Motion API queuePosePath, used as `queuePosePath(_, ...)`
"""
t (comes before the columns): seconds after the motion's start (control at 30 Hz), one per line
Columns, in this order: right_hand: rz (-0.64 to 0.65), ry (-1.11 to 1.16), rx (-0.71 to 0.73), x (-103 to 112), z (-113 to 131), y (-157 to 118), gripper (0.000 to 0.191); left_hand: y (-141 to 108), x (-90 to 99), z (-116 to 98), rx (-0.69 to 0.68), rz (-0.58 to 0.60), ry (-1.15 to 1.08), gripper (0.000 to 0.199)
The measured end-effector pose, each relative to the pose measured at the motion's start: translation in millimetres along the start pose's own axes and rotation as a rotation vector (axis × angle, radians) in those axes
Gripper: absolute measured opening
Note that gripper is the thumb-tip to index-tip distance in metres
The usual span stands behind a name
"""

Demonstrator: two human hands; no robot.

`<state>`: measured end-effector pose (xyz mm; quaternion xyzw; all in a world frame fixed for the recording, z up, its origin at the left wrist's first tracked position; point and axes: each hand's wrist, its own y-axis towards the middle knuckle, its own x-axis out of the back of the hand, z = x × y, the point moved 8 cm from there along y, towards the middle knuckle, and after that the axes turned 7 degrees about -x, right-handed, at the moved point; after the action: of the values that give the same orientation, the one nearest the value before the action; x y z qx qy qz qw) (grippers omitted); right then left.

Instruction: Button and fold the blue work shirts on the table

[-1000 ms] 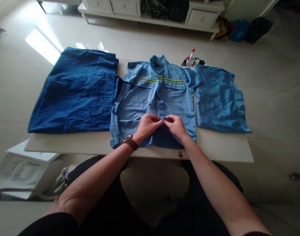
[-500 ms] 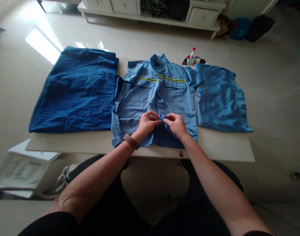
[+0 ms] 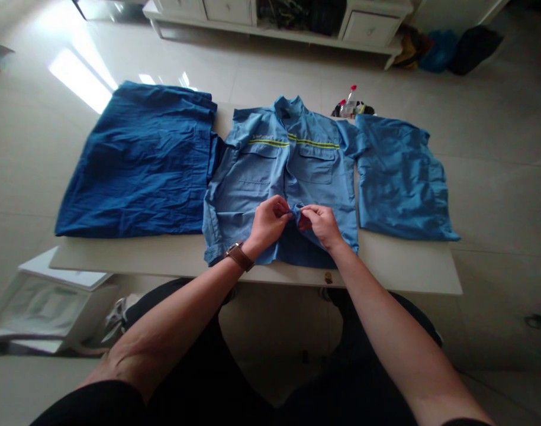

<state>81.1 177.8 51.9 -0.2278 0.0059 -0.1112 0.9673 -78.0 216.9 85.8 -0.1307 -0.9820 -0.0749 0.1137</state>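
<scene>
Left hand (image 3: 268,223) and right hand (image 3: 322,226) are both closed in a pinch on the front opening of a light-blue work jacket (image 3: 261,177), close together at its lower part. Jacket lies flat on a white table (image 3: 403,263), between a dark-blue garment (image 3: 137,160) and a blue garment (image 3: 399,177).

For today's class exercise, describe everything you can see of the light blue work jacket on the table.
The light blue work jacket lies face up on a pale table, its collar pointing away from the wearer of the camera. Its creased fabric looks like cotton twill. It has two flap chest pockets and a yellow reflective stripe across the chest; lettering above one pocket is too small to read. The left hand and right hand pinch its front edges together low down, near the table's edge.
</scene>
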Motion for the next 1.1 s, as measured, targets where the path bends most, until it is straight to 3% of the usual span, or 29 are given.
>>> queuePosePath(0.13,0.017,0.027,-0.019,-3.3,-0.2,-2.7,0.039,-0.6,-0.4,1.4,-0.018,-0.014,-0.023,0.014)
queuePosePath(0.37,-0.002,-0.100,0.078,-2.7,4.1,-2.0,0.047,-2.6,-4.3,7.4,-0.005,-0.004,-0.065,0.014)
queuePosePath(0.63,-0.084,-0.228,0.128,1.4,5.9,-3.3,0.038,-1.7,-4.7,6.8,0.077,0.014,-0.092,0.011)
queuePosePath(0.73,-0.098,-0.243,0.130,3.0,6.2,-3.9,0.033,-7.3,-5.4,19.5,0.258,0.012,-0.129,0.017)
queuePosePath(0.87,-0.106,-0.247,0.131,3.6,6.8,-5.5,0.020,-18.7,-16.4,34.2,0.494,0.100,-0.247,0.035)
queuePosePath(1.1,-0.142,-0.412,0.260,-4.0,19.8,-17.9,0.007,-15.4,-10.3,28.6,0.408,0.015,-0.254,0.036)
